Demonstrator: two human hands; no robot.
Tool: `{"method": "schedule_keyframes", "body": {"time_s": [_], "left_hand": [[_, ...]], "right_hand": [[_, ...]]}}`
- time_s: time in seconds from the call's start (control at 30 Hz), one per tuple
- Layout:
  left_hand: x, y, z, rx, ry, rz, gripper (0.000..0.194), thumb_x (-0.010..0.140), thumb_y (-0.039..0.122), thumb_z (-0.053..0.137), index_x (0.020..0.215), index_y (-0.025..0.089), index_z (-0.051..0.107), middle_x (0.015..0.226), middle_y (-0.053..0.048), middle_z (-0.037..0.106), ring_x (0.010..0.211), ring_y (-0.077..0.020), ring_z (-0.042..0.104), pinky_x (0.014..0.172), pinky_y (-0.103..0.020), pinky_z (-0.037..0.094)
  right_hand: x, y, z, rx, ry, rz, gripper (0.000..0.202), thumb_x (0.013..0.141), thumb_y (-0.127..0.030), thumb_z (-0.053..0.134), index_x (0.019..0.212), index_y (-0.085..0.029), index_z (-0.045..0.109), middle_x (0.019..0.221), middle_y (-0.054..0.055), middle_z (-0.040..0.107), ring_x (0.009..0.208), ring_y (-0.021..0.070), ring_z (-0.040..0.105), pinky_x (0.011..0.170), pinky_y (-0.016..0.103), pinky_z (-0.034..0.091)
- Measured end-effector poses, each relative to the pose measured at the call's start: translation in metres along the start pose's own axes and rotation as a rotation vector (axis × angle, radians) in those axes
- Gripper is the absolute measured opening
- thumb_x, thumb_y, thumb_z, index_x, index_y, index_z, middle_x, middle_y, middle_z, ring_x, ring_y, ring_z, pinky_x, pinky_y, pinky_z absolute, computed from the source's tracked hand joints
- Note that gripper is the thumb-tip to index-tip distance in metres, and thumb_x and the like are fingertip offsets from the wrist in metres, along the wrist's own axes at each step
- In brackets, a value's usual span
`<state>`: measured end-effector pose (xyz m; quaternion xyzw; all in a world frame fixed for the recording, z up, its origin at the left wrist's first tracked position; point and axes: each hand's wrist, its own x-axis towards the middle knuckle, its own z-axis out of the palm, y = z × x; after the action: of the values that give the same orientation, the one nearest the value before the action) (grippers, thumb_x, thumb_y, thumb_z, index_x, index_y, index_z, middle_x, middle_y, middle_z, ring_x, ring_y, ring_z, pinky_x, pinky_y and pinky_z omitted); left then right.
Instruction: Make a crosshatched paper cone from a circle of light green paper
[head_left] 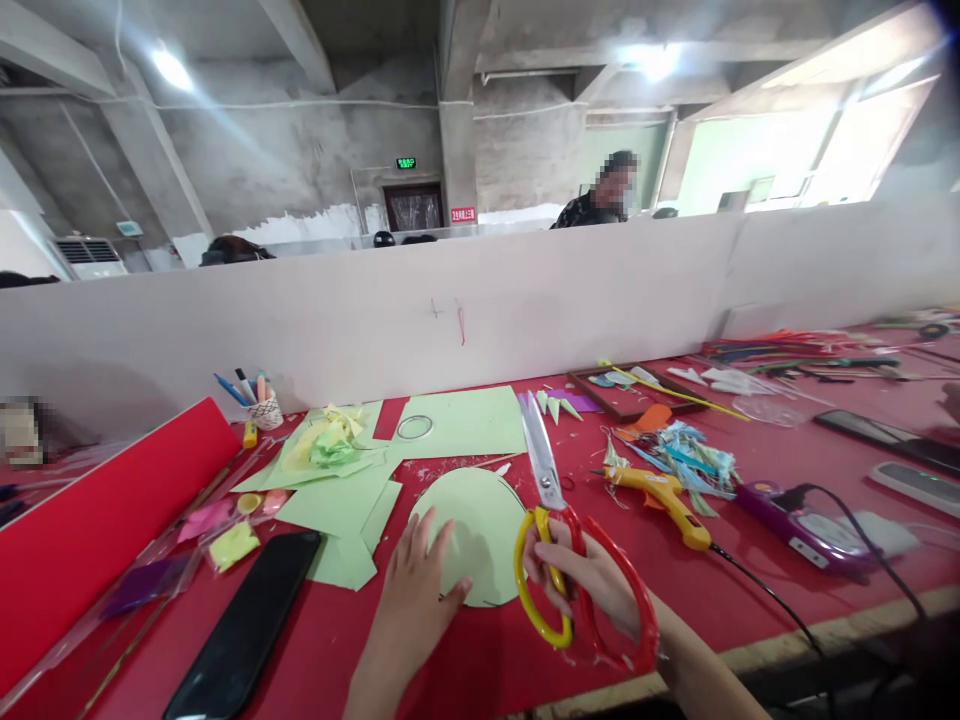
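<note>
A pair of scissors with one yellow and one red handle loop is gripped in my right hand. Its blades point up and away from me, nearly together. My left hand lies with fingers spread on a round piece of light green paper, on the red tabletop. Beyond the disc is a larger green sheet with a metal ring on it. Cut green paper pieces overlap to the left, some crumpled paper on top.
A black phone lies left of my hands. On the right are a yellow glue gun with a cord and a purple device. A cup of pens stands near the white partition. A person is beyond it.
</note>
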<state>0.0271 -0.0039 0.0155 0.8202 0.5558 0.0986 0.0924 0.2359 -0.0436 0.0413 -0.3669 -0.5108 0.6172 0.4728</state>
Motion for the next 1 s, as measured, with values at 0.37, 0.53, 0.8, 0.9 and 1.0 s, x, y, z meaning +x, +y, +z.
{"method": "schedule_keyframes", "body": {"time_s": [0.37, 0.53, 0.8, 0.9, 1.0], "left_hand": [[0.006, -0.041, 0.028, -0.166, 0.167, -0.031, 0.054, 0.077, 0.033, 0.044, 0.127, 0.016, 0.038, 0.137, -0.017, 0.029, 0.126, -0.0325, 0.025, 0.095, -0.05, 0.031], [0.007, -0.041, 0.027, -0.297, 0.161, -0.064, 0.06, 0.078, 0.032, 0.042, 0.133, 0.017, 0.024, 0.14, -0.016, 0.02, 0.13, -0.0291, 0.019, 0.097, -0.047, 0.03], [0.009, -0.037, 0.019, -0.454, 0.224, -0.07, 0.069, 0.078, 0.035, 0.043, 0.136, 0.02, 0.009, 0.14, -0.015, 0.02, 0.128, -0.0279, 0.023, 0.095, -0.045, 0.033], [0.01, -0.041, 0.019, -0.488, 0.224, -0.105, 0.068, 0.078, 0.039, 0.043, 0.135, 0.02, 0.01, 0.139, -0.016, 0.022, 0.126, -0.0296, 0.028, 0.092, -0.047, 0.035], [0.01, -0.043, 0.017, -0.521, 0.195, -0.157, 0.069, 0.078, 0.041, 0.043, 0.135, 0.02, 0.01, 0.132, -0.017, 0.033, 0.12, -0.0305, 0.036, 0.09, -0.048, 0.036]], "right_hand": [[0.085, -0.046, -0.032, -0.823, 0.361, -0.011, 0.019, 0.079, -0.032, 0.046, 0.068, -0.017, 0.047, 0.045, -0.006, 0.044, 0.041, 0.0079, 0.044, 0.044, 0.02, 0.038], [0.146, -0.04, -0.063, -1.034, 0.424, 0.122, 0.021, 0.079, -0.031, 0.054, 0.087, -0.012, 0.057, 0.079, 0.004, 0.061, 0.069, 0.0149, 0.057, 0.062, 0.028, 0.046], [0.205, -0.008, -0.079, -1.256, 0.381, 0.412, 0.029, 0.085, -0.029, 0.049, 0.111, -0.016, 0.05, 0.111, 0.007, 0.053, 0.093, 0.018, 0.055, 0.077, 0.038, 0.047], [0.222, 0.004, -0.077, -1.291, 0.361, 0.459, 0.03, 0.084, -0.029, 0.049, 0.111, -0.015, 0.05, 0.11, 0.008, 0.053, 0.093, 0.0182, 0.055, 0.077, 0.038, 0.047], [0.234, 0.013, -0.077, -1.318, 0.383, 0.454, 0.031, 0.084, -0.029, 0.049, 0.111, -0.015, 0.05, 0.111, 0.008, 0.053, 0.093, 0.0185, 0.055, 0.077, 0.038, 0.047]]}}
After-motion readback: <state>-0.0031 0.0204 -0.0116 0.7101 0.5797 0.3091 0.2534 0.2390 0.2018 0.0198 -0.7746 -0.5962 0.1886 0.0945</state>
